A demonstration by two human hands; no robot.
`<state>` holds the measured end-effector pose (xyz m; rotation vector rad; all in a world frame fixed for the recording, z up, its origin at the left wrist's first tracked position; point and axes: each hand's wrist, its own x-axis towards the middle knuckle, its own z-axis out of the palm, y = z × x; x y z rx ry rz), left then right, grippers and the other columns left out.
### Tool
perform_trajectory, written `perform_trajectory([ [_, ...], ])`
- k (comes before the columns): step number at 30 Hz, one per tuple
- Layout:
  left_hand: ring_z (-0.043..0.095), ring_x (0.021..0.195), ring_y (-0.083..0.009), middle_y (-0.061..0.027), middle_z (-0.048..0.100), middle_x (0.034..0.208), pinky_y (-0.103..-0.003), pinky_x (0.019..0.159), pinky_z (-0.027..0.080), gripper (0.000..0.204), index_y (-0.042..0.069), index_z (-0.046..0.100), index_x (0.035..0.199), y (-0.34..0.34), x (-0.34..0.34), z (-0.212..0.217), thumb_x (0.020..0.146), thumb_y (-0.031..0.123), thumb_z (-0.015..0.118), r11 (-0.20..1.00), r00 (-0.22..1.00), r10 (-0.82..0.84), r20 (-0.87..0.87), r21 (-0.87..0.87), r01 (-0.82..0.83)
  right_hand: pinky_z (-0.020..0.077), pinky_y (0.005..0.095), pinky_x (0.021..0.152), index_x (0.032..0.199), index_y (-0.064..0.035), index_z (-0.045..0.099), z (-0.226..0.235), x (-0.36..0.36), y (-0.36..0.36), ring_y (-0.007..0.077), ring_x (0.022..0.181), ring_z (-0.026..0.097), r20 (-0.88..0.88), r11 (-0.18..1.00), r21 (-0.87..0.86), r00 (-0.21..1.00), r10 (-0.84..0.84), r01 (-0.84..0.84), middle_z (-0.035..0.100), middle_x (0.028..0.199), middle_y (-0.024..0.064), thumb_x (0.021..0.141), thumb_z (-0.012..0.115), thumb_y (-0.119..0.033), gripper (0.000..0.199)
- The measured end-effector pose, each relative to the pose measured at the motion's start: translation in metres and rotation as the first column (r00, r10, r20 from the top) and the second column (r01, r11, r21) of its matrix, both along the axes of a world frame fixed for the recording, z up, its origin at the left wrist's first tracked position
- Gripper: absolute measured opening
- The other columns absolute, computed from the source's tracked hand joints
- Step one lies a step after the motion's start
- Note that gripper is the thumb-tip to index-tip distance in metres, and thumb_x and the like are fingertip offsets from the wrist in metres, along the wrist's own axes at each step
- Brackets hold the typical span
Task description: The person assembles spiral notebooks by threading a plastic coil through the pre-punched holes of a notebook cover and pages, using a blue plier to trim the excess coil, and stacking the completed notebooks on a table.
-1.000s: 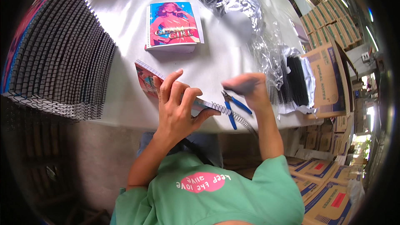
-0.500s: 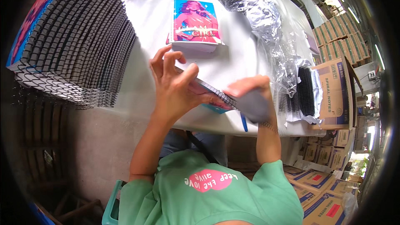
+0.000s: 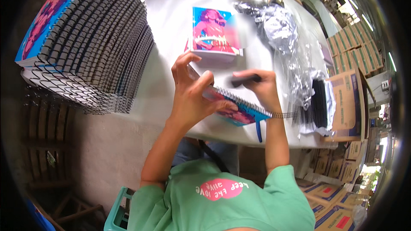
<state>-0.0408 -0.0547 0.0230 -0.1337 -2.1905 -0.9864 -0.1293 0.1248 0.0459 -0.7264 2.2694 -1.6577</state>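
Landmark: white table (image 3: 171, 60); all places given from it.
Far left, on table's left edge: tall stack of spiral notebooks (image 3: 85, 42), black wire spines facing the near side, pink-and-blue covers on top.
Centre, further back on table: single pink-and-blue booklet (image 3: 212, 32), lying flat, apart from both hands.
Left hand (image 3: 192, 96): at table's near edge, fingers spread and curled, gripping the left end of the held spiral notebook, thumb on its cover.
Held spiral notebook (image 3: 237, 109): at table's near edge, between both hands; long axis running from upper left to lower right, wire spine along the far side, coil sticking out past the right end.
Right hand (image 3: 263, 87): just right of the left hand, closed round a dark tool (image 3: 244, 80), resting over the spine; nearer to the coil than the left hand.
Below the notebook: blue handle (image 3: 258, 130), hanging over table's edge.
Right on table: crumpled clear plastic (image 3: 280, 28); black wire coils (image 3: 319, 105).
Beyond table's right edge: cardboard boxes (image 3: 349, 102).
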Motion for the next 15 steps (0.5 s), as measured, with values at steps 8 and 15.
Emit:
perform_trajectory([
  [8, 0.041, 0.097, -0.0271, -0.0139, 0.032, 0.108, -0.037, 0.074, 0.045, 0.077, 0.006, 0.045, 0.085, -0.006, -0.006, -0.019, 0.035, 0.044, 0.088, 0.961, 0.996, -0.081, -0.02, 0.263, 0.084, 0.0536, 0.0305, 0.073, 0.076, -0.0004, 0.067, -0.009, 0.0, -0.006, 0.0171, 0.074, 0.066, 0.006, 0.714, -0.646, 0.934, 0.358, -0.27, 0.068, 0.086, 0.016, 0.076, 0.057, 0.011, 0.015],
  [15, 0.042, 0.082, -0.0146, -0.005, 0.036, 0.091, -0.028, 0.068, 0.043, 0.082, 0.007, 0.035, 0.091, -0.006, -0.017, -0.037, 0.04, 0.038, 0.09, 0.844, 0.987, -0.144, -0.066, 0.513, 0.158, 0.052, 0.0283, 0.075, 0.086, 0.0021, 0.069, 0.002, -0.012, -0.019, 0.0187, 0.078, 0.066, -0.01, 0.8, -0.469, 0.909, 0.418, -0.373, 0.068, 0.086, 0.0147, 0.069, 0.067, 0.0, 0.017],
])
